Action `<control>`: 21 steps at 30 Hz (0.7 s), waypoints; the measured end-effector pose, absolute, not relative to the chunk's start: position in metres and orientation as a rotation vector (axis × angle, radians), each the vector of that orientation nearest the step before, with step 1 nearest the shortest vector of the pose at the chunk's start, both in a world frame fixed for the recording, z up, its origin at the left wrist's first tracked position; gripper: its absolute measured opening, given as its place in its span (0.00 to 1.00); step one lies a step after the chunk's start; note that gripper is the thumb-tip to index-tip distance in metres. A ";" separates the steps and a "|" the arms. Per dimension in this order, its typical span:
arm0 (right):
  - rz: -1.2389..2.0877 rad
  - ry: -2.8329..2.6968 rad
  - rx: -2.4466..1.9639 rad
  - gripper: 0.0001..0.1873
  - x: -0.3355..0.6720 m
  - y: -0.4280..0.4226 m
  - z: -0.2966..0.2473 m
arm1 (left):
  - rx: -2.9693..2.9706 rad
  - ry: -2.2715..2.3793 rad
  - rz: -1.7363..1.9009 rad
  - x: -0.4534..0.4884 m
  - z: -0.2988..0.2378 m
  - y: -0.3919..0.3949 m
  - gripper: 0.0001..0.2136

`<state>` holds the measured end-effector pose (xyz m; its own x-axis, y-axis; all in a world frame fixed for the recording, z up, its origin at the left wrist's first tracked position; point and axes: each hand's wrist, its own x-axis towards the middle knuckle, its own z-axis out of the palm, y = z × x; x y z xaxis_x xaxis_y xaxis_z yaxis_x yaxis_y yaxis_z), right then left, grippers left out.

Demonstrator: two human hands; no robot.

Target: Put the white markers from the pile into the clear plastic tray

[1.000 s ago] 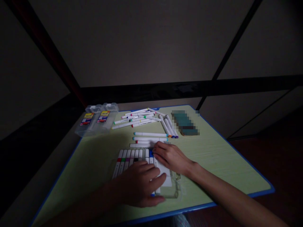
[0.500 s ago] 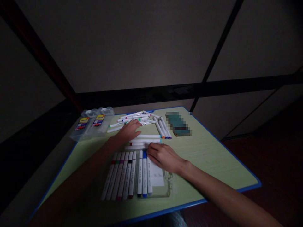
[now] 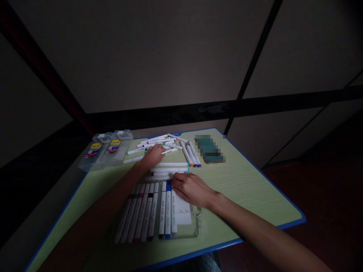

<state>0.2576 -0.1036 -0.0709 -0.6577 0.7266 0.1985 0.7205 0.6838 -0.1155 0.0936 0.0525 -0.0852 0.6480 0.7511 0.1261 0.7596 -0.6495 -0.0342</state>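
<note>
My left hand (image 3: 154, 155) is over the far pile of loose white markers, its fingers drawn together at the end of a white marker (image 3: 169, 151). My right hand (image 3: 191, 187) rests at the clear case (image 3: 195, 230), fingers bent around the top of a white marker (image 3: 174, 215) standing in it. Left of that marker is a blue-capped marker (image 3: 168, 211). More markers (image 3: 137, 215) with coloured bands fill the left side of the case in a row. A white paper (image 3: 183, 211) shows in its right part. Several markers (image 3: 170, 169) lie crosswise just beyond the case.
Two clear plastic cases (image 3: 115, 156) with colourful labels lie at the table's far left. Three thicker markers (image 3: 190, 154) lie side by side beside a blurred green object (image 3: 210, 147). The pale green table (image 3: 244, 192) has a blue edge, with panelled wall behind.
My left hand's fingers have drawn together at the pile. My right hand stays at the same marker. The whole view has shifted slightly, moving everything a little left.
</note>
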 end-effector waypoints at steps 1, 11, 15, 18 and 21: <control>0.039 -2.670 -1.161 0.11 0.258 -0.104 -0.071 | -2.779 -1.276 -0.153 0.093 -0.085 0.052 0.11; 0.024 -2.677 -1.132 0.11 0.257 -0.104 -0.074 | -2.808 -1.195 -0.054 0.094 -0.080 0.037 0.10; 0.013 -2.675 -1.132 0.11 0.258 -0.104 -0.073 | -2.822 -1.176 -0.039 0.095 -0.079 0.034 0.09; 0.009 -2.675 -1.129 0.10 0.258 -0.104 -0.072 | -2.840 -1.167 -0.047 0.095 -0.080 0.035 0.09; 0.010 -2.677 -1.121 0.10 0.258 -0.104 -0.072 | -2.854 -1.138 -0.083 0.095 -0.083 0.036 0.08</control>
<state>0.2583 -0.1044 -0.0716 -0.6771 0.7034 0.2162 0.7018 0.7056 -0.0979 0.0945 0.0357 -0.0830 0.7249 0.6848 0.0751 0.6884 -0.7240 -0.0429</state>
